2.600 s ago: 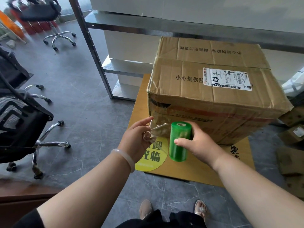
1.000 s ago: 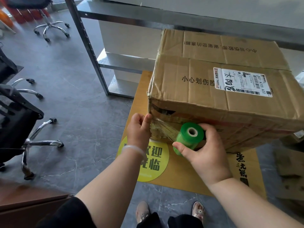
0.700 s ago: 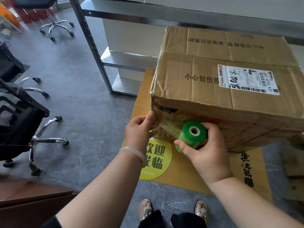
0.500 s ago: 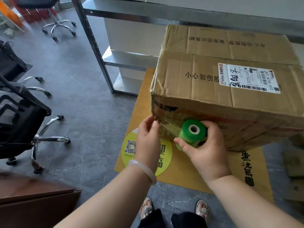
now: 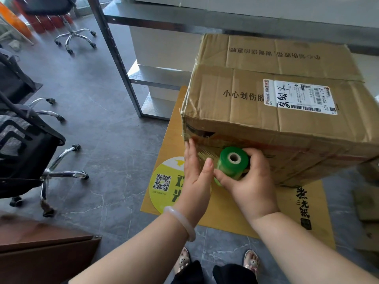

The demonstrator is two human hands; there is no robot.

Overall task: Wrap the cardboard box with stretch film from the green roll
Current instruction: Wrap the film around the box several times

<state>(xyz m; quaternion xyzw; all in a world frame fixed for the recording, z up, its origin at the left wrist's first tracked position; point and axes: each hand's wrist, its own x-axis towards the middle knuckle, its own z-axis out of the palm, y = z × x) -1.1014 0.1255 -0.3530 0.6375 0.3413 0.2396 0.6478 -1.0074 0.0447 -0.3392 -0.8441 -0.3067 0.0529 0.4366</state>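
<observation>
A large cardboard box (image 5: 256,111) with a white shipping label stands on a yellow mat (image 5: 235,214). My right hand (image 5: 250,181) grips the small green roll (image 5: 230,165) of stretch film against the box's near face, core end toward me. A short stretch of clear film (image 5: 206,153) runs from the roll to the box's lower left corner. My left hand (image 5: 194,171), fingers straight, presses flat on that film at the corner.
A black office chair (image 5: 30,152) with chrome legs stands on the grey floor at left. A metal shelf post (image 5: 117,60) and white panels rise behind the box. Flattened cardboard pieces (image 5: 367,201) lie at right. A brown panel (image 5: 41,255) is near my feet.
My left hand let go of its pinch on the film end and now lies flat against the box's corner. The roll stays close to the box face in my right hand.
</observation>
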